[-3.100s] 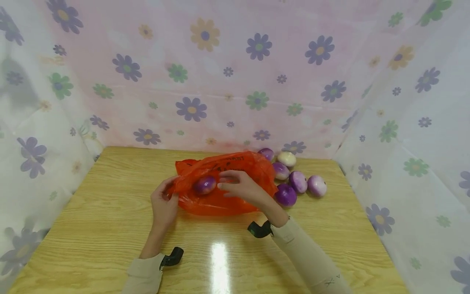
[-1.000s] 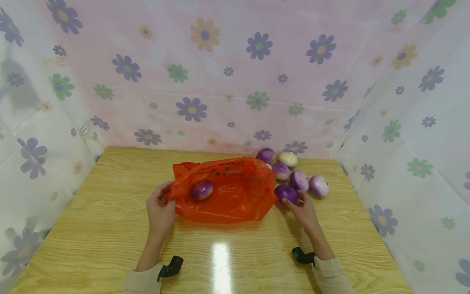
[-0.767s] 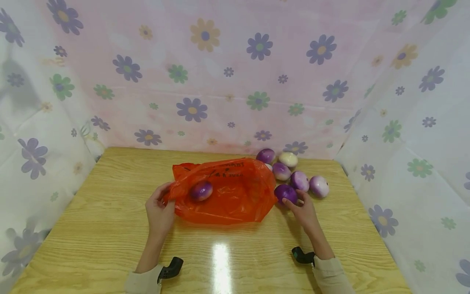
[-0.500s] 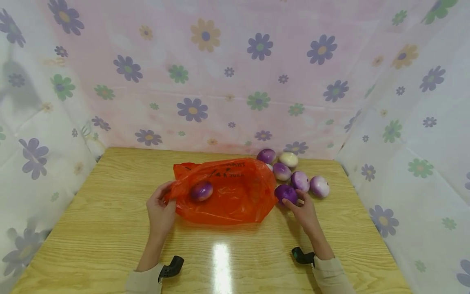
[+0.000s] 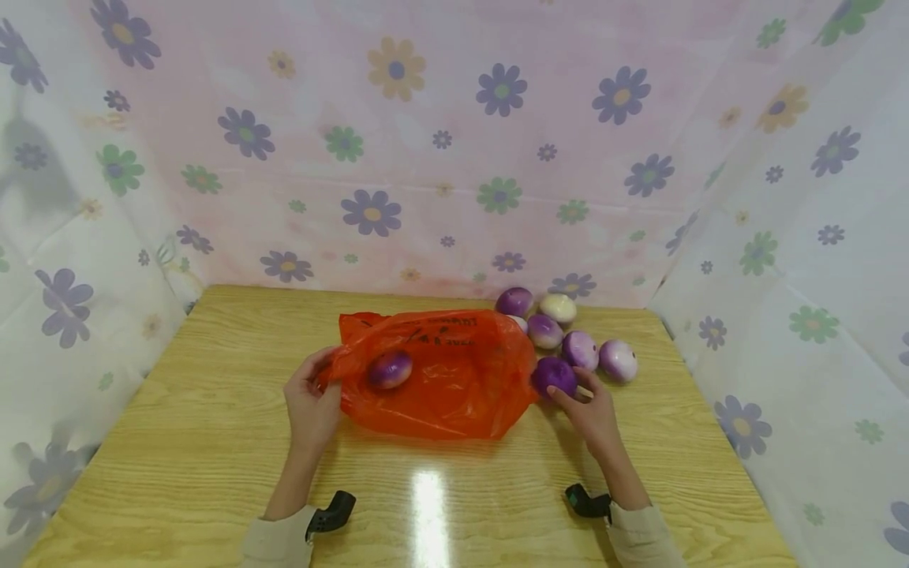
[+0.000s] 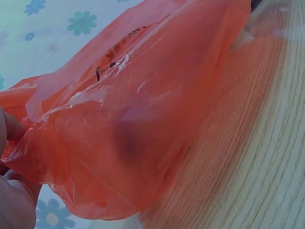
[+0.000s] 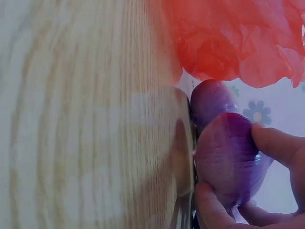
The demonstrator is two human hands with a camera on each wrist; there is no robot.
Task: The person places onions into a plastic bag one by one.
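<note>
Right hand on a dark onion beside the red bag

The dark onion (image 5: 554, 377) sits just beyond the right end of the bag (image 5: 454, 402), grasped between the thumb and fingers of the right hand (image 5: 591, 406); the right wrist view cuts that hand off at the edge. The left hand (image 5: 312, 404) pinches the bag's left end, some of its fingers hidden by the film; its own wrist view shows only part of it. A purple-and-cream onion (image 5: 390, 369) lies inside the bag near that end, and in the left wrist view a blurred dark shape shows through the film.

Black writing (image 5: 443, 331) runs along the bag's far side, too creased and faint to read.

To the right of the bag and behind the dark onion is a group of onions (image 5: 544, 331), purple, pale and cream; one pale onion (image 5: 521, 323) is mostly hidden by the bag. Below the bag, a black device (image 5: 334, 513) is strapped at each sleeve, both sleeves cut off. Under the bag is a wooden table (image 5: 177, 426); behind it hangs a flowered cloth (image 5: 426, 95).
</note>
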